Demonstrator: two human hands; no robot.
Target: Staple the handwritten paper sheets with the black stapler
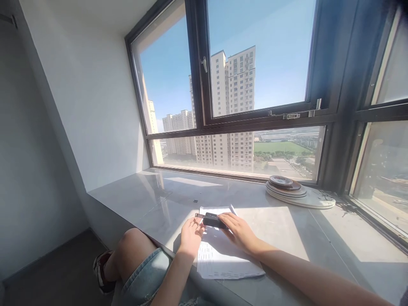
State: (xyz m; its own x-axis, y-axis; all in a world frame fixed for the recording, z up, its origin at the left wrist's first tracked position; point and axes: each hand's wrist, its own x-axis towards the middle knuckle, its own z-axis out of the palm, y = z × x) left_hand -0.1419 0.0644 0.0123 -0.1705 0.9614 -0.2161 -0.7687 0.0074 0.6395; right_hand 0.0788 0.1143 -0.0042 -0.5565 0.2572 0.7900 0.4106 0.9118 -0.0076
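A black object, apparently a stapler (213, 220), is held above white papers (225, 259) on the window sill. My right hand (239, 231) is closed around its right end. At its left end, where a thin metal part sticks out, my left hand (191, 233) has its fingers bent against it; the fingertips are partly hidden. Printed or written lines show on the left and lower parts of the papers. A tiny dark piece (195, 201) lies on the sill beyond the papers.
A stack of round plates (285, 189) stands on the sill (140, 199) at the right, near the window frame (236, 123). Dark thin items (349, 207) lie beside it. My bent leg (137, 250) is at the sill's front edge, lower left.
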